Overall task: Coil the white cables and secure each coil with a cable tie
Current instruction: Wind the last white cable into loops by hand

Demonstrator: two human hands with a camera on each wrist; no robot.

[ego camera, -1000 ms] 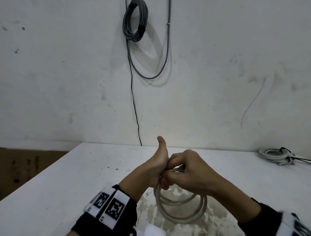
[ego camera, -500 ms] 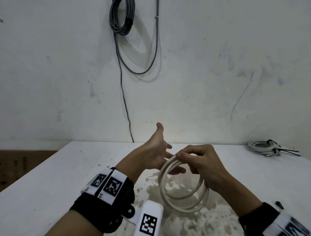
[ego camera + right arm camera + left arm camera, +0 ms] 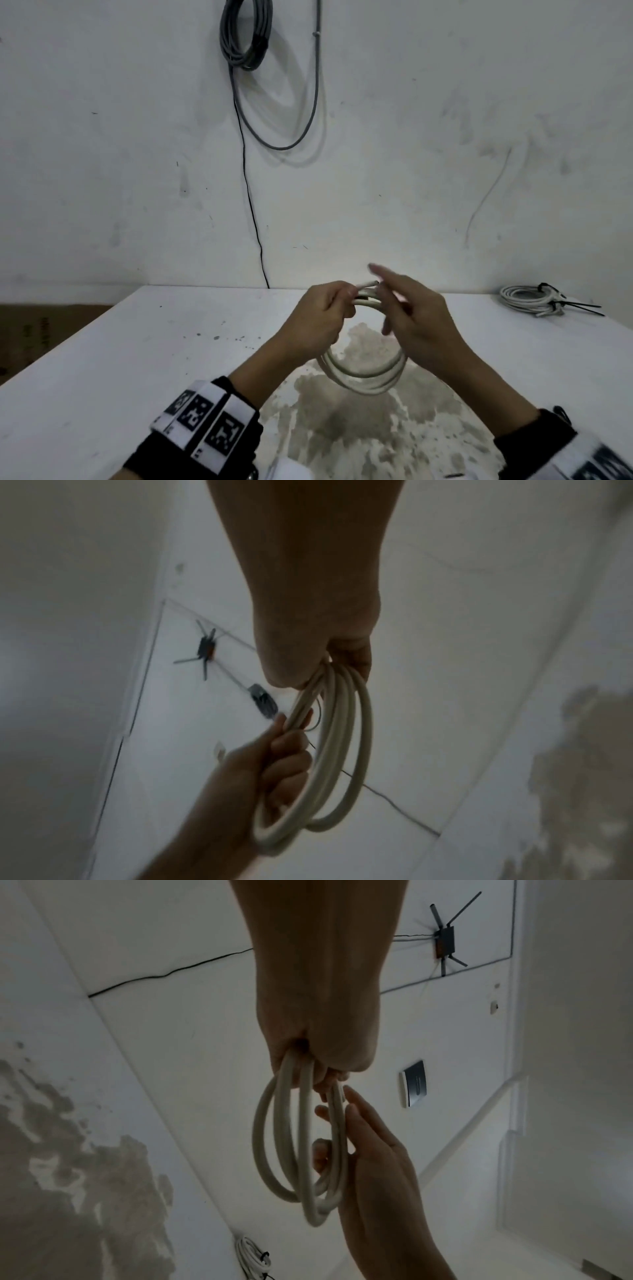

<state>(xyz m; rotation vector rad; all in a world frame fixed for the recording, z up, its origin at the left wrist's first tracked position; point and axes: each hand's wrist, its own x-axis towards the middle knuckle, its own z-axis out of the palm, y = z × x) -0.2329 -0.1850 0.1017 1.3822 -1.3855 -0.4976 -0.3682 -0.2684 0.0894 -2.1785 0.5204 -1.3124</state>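
A white cable coil [image 3: 368, 378] of a few loops hangs above the table [image 3: 137, 359]. My left hand [image 3: 344, 303] grips the top of the coil, and a short cable end [image 3: 368, 283] sticks out past its fingers. In the left wrist view the loops [image 3: 270, 1164] drop from that fist [image 3: 318, 1069]. My right hand [image 3: 387, 308] is beside it, blurred, fingers stretched out. They lie straight along one strand in the left wrist view [image 3: 363, 1123]. The right wrist view shows the coil [image 3: 363, 750] with the left hand [image 3: 281, 756] curled round it.
A second white coil [image 3: 527, 299], bound with black cable ties [image 3: 579, 306], lies at the table's far right. A grey cable bundle [image 3: 245, 34] hangs on the wall behind. A worn brown patch [image 3: 359, 428] marks the table under the hands.
Half a second ago the right hand pinched the coil and the left was open. Now the left hand grips the coil's top and the right hand's fingers have straightened.
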